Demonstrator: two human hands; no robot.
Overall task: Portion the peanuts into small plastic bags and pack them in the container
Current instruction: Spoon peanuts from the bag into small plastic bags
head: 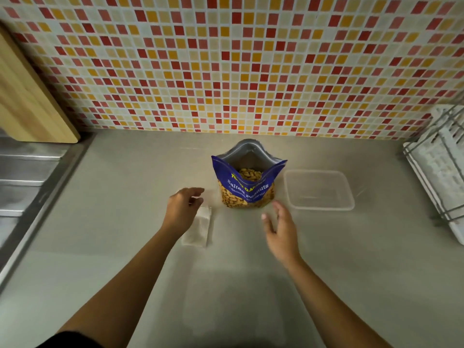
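A blue bag of salted peanuts (247, 187) stands open on the grey counter, with nuts visible inside its mouth. Right of it sits a clear, empty plastic container (319, 190). A small stack of clear plastic bags (198, 228) lies flat on the counter left of the peanut bag. My left hand (183, 209) hovers over the far end of that stack with fingers relaxed and loosely spread, holding nothing. My right hand (280, 232) is in the air just in front of the peanut bag, fingers straight, empty, slightly blurred.
A steel sink drainboard (27, 177) runs along the left edge, with a wooden cutting board (30, 101) leaning on the tiled wall. A white dish rack (439, 172) stands at the right. Bare counter (226, 285) lies near me.
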